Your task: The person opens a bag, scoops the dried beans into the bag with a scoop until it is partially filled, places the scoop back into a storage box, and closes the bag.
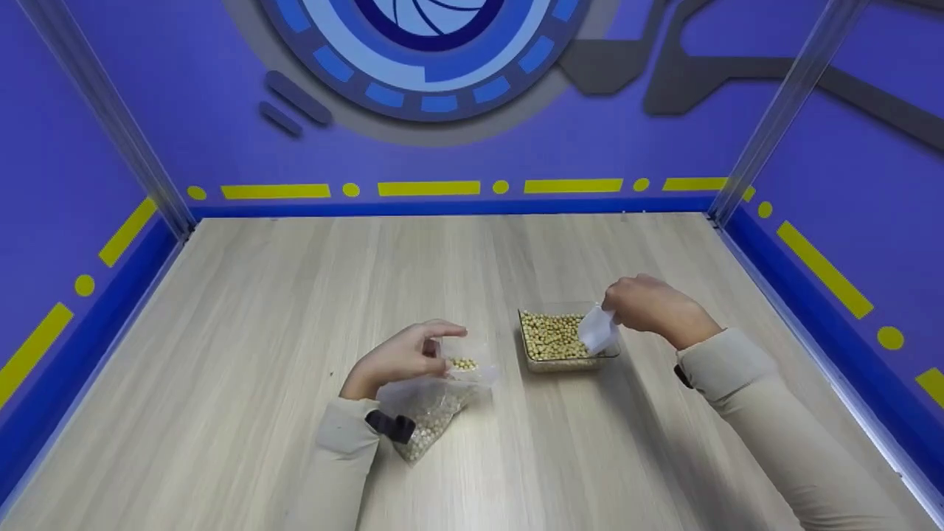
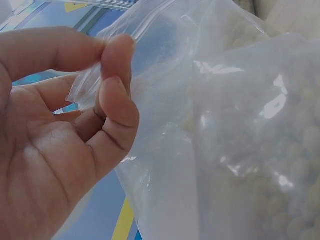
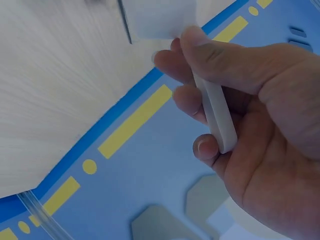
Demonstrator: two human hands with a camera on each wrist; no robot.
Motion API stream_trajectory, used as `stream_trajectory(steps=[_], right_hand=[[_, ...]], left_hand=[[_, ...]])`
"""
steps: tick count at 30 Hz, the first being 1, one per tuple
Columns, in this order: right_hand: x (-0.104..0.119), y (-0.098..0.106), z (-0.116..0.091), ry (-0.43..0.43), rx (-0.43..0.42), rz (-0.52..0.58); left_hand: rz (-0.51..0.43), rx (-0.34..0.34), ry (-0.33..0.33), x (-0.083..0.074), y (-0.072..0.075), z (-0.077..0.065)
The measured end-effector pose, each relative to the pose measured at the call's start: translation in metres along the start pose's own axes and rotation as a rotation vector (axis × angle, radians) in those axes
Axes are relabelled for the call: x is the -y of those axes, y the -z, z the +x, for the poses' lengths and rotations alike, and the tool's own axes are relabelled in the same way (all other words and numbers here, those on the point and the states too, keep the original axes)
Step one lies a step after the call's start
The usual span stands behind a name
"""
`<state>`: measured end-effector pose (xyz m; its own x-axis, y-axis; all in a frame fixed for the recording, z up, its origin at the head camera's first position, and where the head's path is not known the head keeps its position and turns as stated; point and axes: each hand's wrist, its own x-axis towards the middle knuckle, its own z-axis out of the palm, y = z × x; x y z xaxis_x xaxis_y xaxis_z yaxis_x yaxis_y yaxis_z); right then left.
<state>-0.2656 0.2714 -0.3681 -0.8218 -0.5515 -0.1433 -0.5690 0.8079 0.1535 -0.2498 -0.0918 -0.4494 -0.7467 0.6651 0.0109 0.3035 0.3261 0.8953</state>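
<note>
My left hand [image 1: 402, 358] pinches the top edge of a clear zip bag [image 2: 165, 115] between thumb and fingers. The bag sags toward the near side, its lower part full of round, pale yellow beans [image 1: 435, 420], and more beans show at its mouth. To the right, a clear rectangular container [image 1: 568, 365] stands on the table, filled with the same beans [image 1: 549, 335]. My right hand [image 1: 656, 306] grips a white scoop by its handle [image 3: 217, 110], fingers wrapped round it. The scoop's blade [image 1: 597, 329] tilts down into the container's right side, over the beans.
The wood-grain table [image 1: 243, 354] is bounded by blue panels with yellow markings [image 1: 428, 189] at the back and both sides. Metal posts [image 1: 767, 118] stand at the back corners. A few tiny specks lie near the table's back edge.
</note>
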Motion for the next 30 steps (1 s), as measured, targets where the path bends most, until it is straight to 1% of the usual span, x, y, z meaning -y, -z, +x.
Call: stream_trajectory(steps=[5, 10, 13, 20, 25, 30], right_hand=[[-0.002, -0.007, 0.000, 0.018, 0.000, 0.063], [-0.005, -0.012, 0.000, 0.031, -0.016, 0.079], [-0.006, -0.014, 0.000, 0.037, -0.031, 0.095], [-0.006, -0.021, 0.001, 0.059, -0.085, 0.100], [-0.006, -0.025, 0.001, 0.056, -0.119, 0.089], [-0.007, -0.024, 0.000, 0.054, -0.111, 0.109]], left_hand=[[0.006, 0.006, -0.011, 0.001, 0.000, 0.000], [-0.008, 0.012, -0.011, -0.001, 0.001, 0.000], [0.001, 0.009, -0.011, -0.002, 0.002, -0.001], [0.007, 0.004, -0.014, -0.002, 0.002, -0.002], [0.010, 0.011, -0.021, -0.001, 0.002, -0.002], [-0.011, 0.005, 0.001, -0.002, 0.002, -0.002]])
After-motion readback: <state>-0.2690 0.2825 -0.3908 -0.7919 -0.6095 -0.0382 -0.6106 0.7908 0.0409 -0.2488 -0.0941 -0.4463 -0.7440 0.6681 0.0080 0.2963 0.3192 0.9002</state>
